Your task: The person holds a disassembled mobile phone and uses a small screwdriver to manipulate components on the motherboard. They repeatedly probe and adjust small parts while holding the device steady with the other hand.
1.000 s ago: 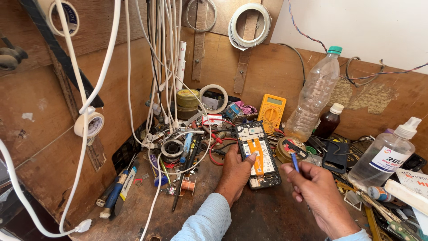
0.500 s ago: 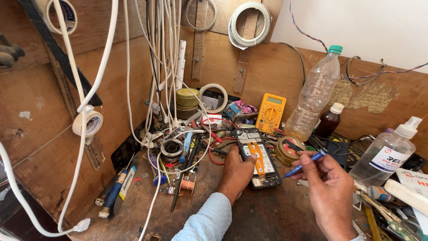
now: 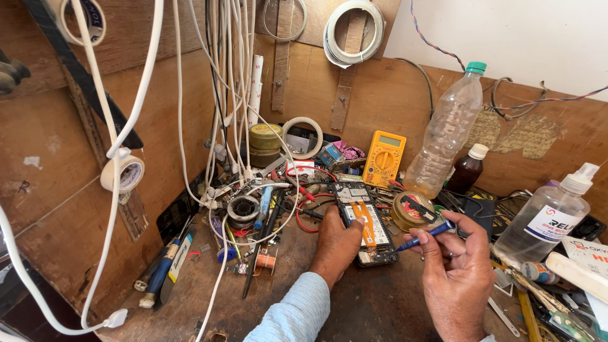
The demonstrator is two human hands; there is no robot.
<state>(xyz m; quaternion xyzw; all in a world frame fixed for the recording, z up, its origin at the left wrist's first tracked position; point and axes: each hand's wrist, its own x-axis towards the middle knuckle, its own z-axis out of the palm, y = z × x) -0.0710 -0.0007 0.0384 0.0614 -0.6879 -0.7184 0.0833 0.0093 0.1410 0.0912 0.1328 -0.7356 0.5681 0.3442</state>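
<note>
Both hands work: left hand (image 3: 335,244) clasps the opened phone (image 3: 362,221) to steady it, right hand (image 3: 457,269) pinches a blue screwdriver (image 3: 423,235) angled toward its near end

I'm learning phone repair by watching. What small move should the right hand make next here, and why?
Probably lower the blue screwdriver's tip onto the lower edge of the opened phone. The right hand holds it angled toward that edge, the tip just short of it, while the left hand steadies the phone on the bench.
</note>
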